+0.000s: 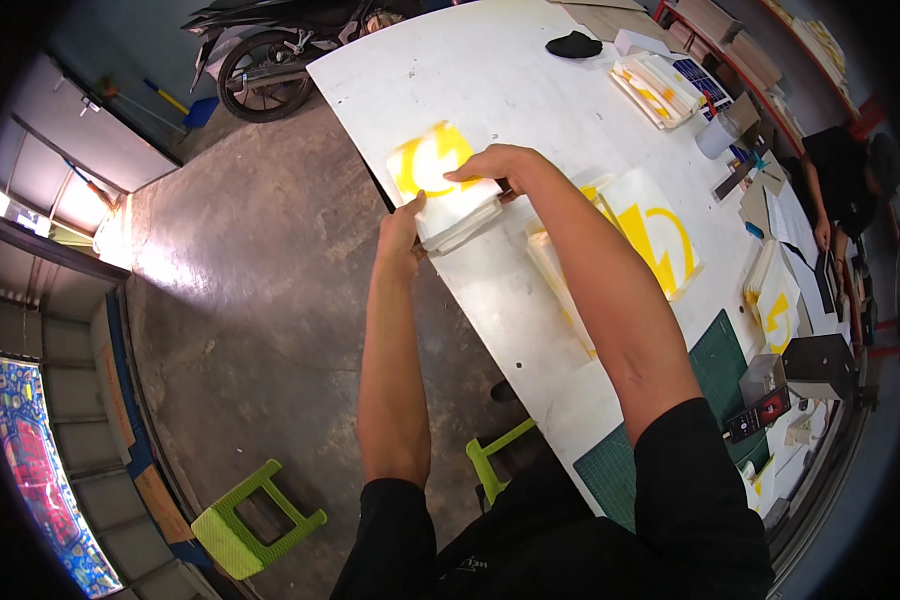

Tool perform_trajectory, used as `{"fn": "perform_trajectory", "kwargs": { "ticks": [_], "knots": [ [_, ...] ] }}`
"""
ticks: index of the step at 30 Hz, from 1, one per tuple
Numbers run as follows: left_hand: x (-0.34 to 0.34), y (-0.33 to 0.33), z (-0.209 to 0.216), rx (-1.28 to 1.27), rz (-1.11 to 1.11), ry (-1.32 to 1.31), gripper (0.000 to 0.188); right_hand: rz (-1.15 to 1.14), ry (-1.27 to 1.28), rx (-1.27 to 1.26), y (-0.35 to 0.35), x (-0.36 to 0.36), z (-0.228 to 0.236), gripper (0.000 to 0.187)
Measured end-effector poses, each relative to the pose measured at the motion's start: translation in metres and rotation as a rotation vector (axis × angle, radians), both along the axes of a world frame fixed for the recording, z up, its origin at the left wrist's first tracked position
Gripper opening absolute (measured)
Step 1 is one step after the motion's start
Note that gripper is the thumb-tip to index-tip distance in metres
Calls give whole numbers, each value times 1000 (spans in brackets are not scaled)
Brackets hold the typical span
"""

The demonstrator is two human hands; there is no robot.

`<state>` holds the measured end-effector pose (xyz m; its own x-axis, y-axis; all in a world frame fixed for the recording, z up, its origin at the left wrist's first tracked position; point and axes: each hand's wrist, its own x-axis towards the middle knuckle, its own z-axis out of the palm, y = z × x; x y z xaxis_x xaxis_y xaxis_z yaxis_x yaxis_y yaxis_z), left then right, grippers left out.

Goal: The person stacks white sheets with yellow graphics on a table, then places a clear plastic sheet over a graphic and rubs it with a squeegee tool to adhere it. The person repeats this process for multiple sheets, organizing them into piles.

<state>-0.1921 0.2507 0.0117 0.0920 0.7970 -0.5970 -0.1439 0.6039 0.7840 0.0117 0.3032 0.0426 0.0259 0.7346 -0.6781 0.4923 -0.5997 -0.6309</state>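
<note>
Between my two hands is a stack of white sheets with yellow print (440, 185), held over the left edge of the white table (530, 90). My left hand (402, 238) grips its near left corner, thumb on top and fingers hidden beneath. At the right side my right hand (503, 168) clasps it, with the thumb lying on the printed face. Slight blur softens the far end of the stack. Under my right forearm, more white sheets with a yellow design (660, 240) lie on the table, partly covered by the arm.
Green cutting mats (718, 350) lie toward the near right, beside a phone (757, 415) and a black box (818, 366). Another stack of printed sheets (655, 90) sits at the far right. A person (838, 170) works at the right edge. Green stools (255, 520) and a motorcycle (270, 75) stand on the floor.
</note>
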Motion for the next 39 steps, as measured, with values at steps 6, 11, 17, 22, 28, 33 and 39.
{"fn": "perform_trajectory", "kwargs": {
  "ticks": [6, 11, 17, 22, 28, 33, 39],
  "knots": [
    [-28, -10, -38, 215, -12, -462, 45, -29, 72, 443, -32, -43, 17, 60],
    [-51, -101, -11, 341, 124, -791, 49, 32, -54, 785, -132, -80, 33, 58],
    [-34, -240, -14, 711, -96, -321, 62, -198, 197, 770, -329, -39, 82, 49],
    [24, -322, -65, 1098, -660, -137, 57, -452, -70, 813, -492, 13, 61, 43],
    [133, -359, -36, 1104, -1107, -367, 92, -1452, 1053, 843, -623, 23, -50, 42],
    [144, -388, -36, 1050, -1113, -450, 116, -1295, 482, 1089, -620, 9, -69, 58],
    [139, -407, -60, 782, -1100, -451, 107, -1293, 1620, 1062, -610, 16, -102, 65]
  ]
}}
